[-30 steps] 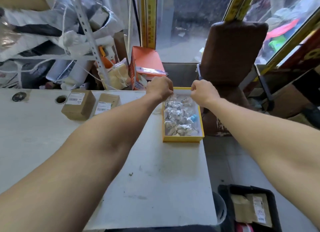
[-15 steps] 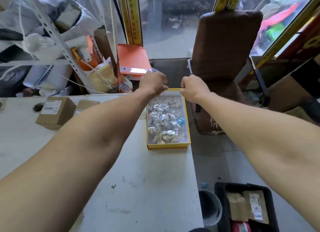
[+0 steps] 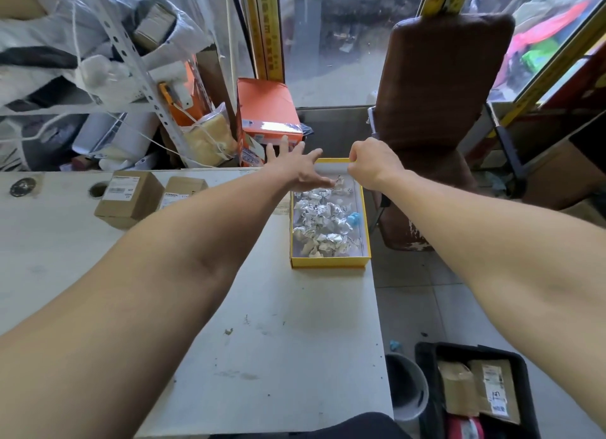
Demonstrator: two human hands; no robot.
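A shallow yellow box (image 3: pixel 329 262) lies on the white table (image 3: pixel 278 324) near its right edge. It holds several small foil-wrapped pieces (image 3: pixel 323 220) and one blue piece (image 3: pixel 354 218). My left hand (image 3: pixel 295 166) is spread flat, fingers straight, above the box's far left corner, reaching toward an orange carton (image 3: pixel 267 110) behind the table. My right hand (image 3: pixel 372 166) is curled at the box's far right rim and seems to pinch that edge.
Two brown cardboard parcels (image 3: pixel 129 194) (image 3: pixel 183 191) sit on the table's left. A brown padded chair (image 3: pixel 439 110) stands right of the table. On the floor are a grey bin (image 3: pixel 408 389) and a black crate (image 3: pixel 475 392) with packets. Cluttered shelving fills the back left.
My left hand was curled at the box's far edge and has now opened and spread its fingers, moving slightly left and farther away. My right hand stays at the far right rim.
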